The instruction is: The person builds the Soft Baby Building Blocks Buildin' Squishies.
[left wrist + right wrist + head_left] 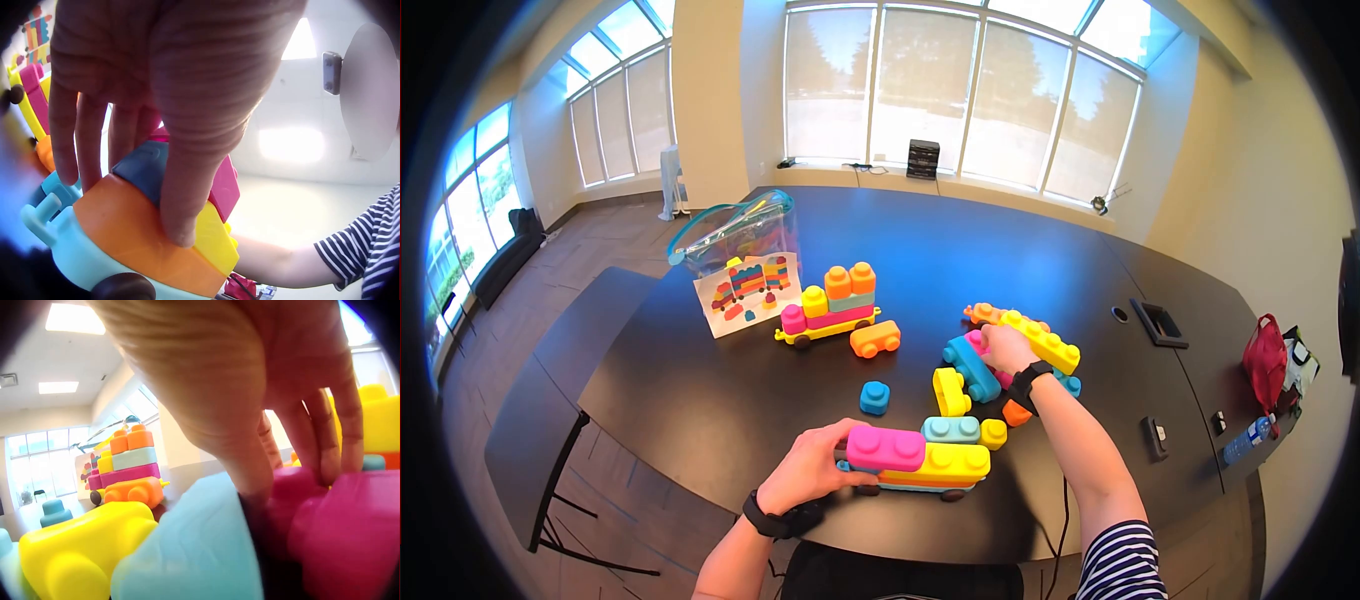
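My left hand (805, 468) grips the left end of a wheeled toy train car near the table's front edge. Its light blue base (69, 250) carries an orange layer (125, 219), a dark blue brick (145, 169), a yellow brick (958, 460) and, on top, a long pink brick (885, 448). The thumb presses one side, the fingers the other. Farther right, my right hand (1008, 352) reaches down into a cluster of bricks and pinches a magenta brick (289, 509), partly hidden by the thumb. A light blue brick (200, 550) lies beside it.
Behind stands another built car (830, 320), with an orange brick (875, 340) in front. A blue brick (875, 398), yellow brick (950, 390) and long yellow brick (1045, 344) lie around. A clear bag (750, 230) and picture card (748, 295) stand back left; a bottle (1248, 440) at right.
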Demonstrator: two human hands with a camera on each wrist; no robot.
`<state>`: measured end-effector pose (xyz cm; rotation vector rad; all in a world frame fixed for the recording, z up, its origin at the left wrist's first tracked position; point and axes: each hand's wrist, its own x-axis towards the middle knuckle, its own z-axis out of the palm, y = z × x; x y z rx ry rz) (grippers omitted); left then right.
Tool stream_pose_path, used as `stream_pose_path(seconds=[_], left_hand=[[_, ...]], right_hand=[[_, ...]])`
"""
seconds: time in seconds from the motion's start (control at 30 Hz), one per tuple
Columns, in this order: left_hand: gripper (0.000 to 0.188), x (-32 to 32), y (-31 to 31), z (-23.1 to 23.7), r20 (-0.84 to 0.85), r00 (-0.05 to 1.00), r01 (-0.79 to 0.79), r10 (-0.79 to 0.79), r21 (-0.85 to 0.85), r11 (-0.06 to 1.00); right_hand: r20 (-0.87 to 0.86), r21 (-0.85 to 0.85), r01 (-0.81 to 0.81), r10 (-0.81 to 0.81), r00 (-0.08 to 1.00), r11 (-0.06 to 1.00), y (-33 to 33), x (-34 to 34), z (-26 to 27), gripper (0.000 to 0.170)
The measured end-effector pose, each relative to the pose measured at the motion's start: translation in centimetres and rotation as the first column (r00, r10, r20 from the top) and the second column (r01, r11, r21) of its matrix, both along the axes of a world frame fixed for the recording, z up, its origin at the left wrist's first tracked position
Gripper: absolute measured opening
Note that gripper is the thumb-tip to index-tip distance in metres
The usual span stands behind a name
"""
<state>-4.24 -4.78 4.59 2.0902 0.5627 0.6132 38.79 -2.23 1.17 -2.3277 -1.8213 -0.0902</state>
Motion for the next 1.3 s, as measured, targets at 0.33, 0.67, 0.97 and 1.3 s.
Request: stream_pose_path(seconds=[0.33, 0.67, 0.97, 1.3], left_hand=[[0.062, 0.1, -0.2, 0.1, 0.134, 0.991, 0.018, -0.002, -0.121, 0.992], [0.059, 0.2, -0.3, 0.1, 0.119, 0.993, 0.008, 0.008, -0.137, 0.990], [0.058, 0.1, -0.3, 0.1, 0.115, 0.993, -0.005, 0.023, -0.158, 0.987], [0.059, -0.1, -0.1, 0.1, 0.095, 0.995, -0.023, 0.036, -0.138, 0.990]], right_hand=[[-0.419, 0.395, -0.079, 0.256, 0.871, 0.915, -7.9, -5.2, 9.1, 0.043], [-0.458, 0.296, -0.473, 0.558, 0.692, 0.830, -18.4, -12.5, 10.8, 0.043], [-0.340, 0.212, -0.452, 0.499, 0.797, 0.866, -19.0, -14.5, 10.5, 0.038], [-0.297, 0.164, -0.464, 0.492, 0.818, 0.871, -18.6, -15.1, 11.0, 0.035]])
